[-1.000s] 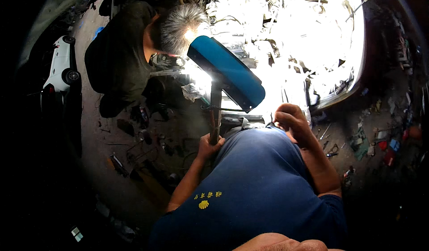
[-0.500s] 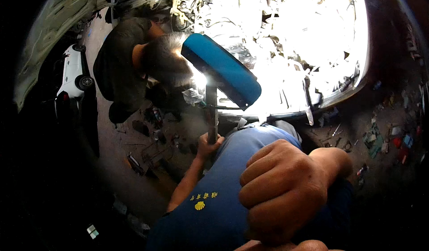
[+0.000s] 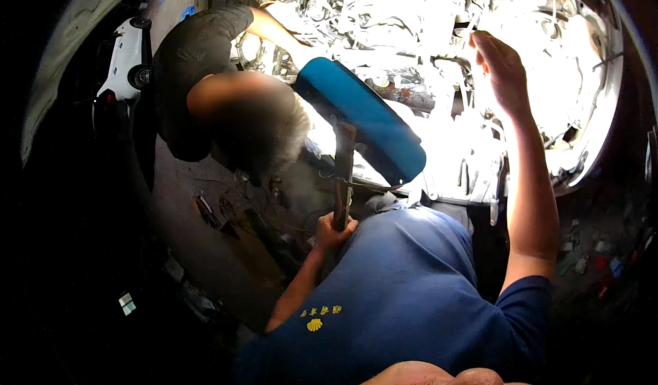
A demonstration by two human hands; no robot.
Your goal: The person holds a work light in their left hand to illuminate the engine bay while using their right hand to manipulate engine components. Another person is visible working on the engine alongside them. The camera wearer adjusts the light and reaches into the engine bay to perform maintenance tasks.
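Note:
My left hand (image 3: 334, 233) grips the dark bar-like handle of a work lamp (image 3: 363, 121) with a long blue back. The lamp throws glaring light onto the engine bay (image 3: 411, 56) of a car. Beyond the lamp, my right hand (image 3: 500, 73) is raised over the right part of the engine bay. Its fingers are curled together, and glare hides whether anything small is between them. Pale engine parts and hoses lie behind it, largely washed out.
Close at the left, another person (image 3: 199, 97) in dark clothes bends over the bay, an arm reaching in. The raised hood (image 3: 58, 63) curves along the upper left. A white car (image 3: 127, 56) stands farther left. Scattered tools and debris (image 3: 603, 262) lie on the dark floor.
My right hand has gone from a fist close in front of me out over the engine bay. The view has shifted slightly. The other person's arm now shows reaching into the bay.

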